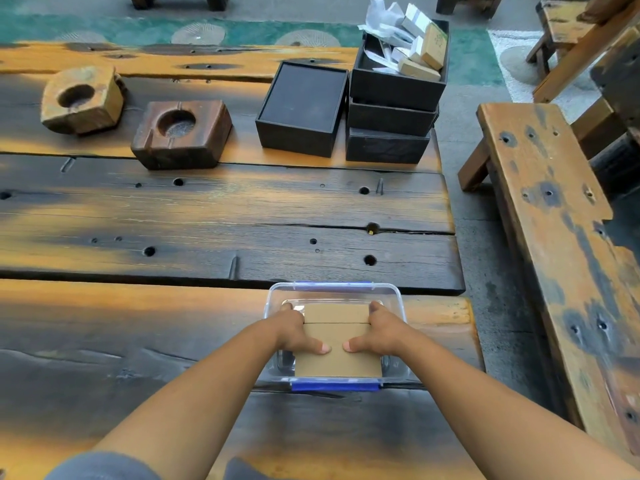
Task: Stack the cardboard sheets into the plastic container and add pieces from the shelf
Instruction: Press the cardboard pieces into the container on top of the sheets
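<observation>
A clear plastic container [398, 306] with blue clips stands near the table's front right edge. Brown cardboard sheets [337, 362] lie flat inside it. My left hand [298, 332] grips the sheets' left edge, thumb pressed on top. My right hand [375, 332] holds the right edge the same way, its thumb nearly touching the left thumb. Both hands reach down inside the container's walls. How many sheets lie there is hidden.
On the wooden table [207, 209] stand two wooden blocks with round hollows [180, 133] [81, 98], an open black box [301, 109], and stacked black boxes [391, 116] topped with small cartons and paper. A wooden bench [554, 237] runs along the right.
</observation>
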A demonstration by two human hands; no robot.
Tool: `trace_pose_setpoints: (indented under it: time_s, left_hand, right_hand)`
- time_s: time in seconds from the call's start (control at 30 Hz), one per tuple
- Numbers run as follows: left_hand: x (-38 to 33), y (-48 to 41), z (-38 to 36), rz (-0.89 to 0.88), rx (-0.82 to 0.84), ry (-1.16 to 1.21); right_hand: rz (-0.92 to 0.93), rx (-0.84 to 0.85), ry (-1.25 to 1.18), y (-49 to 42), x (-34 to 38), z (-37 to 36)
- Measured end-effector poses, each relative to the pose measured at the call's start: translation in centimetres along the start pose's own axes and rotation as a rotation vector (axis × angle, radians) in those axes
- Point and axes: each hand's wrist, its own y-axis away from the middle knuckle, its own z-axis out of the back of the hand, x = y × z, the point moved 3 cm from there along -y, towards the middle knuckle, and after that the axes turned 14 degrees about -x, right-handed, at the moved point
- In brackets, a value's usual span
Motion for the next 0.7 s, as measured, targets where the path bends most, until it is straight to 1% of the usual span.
trace_pose_setpoints:
  time_s: [0.27,0.47,0.57,0.7]
  left_hand:
    - [-0.5,-0.2,-0.8,0.048,-0.075,-0.047]
    - [-0.5,-0.2,-1.4,0.096,-0.121,-0.017]
    - [-0.8,0.7,-1.3,0.094,-0.168,-0.05]
    - [-1.7,2.6,-0.9,0.111,-0.249,-0.033]
  right_hand:
    - [-0.03,0.019,0.03,-0.5,0.1,-0.5]
    - [-0.028,-0.017,0.103,-1.2,-0.1,-1.2]
    - [-0.02,-0.066,0.131,-1.1,-0.4,-1.7]
    - [-0.023,-0.192,0.156,0.5,-0.4,-2.2]
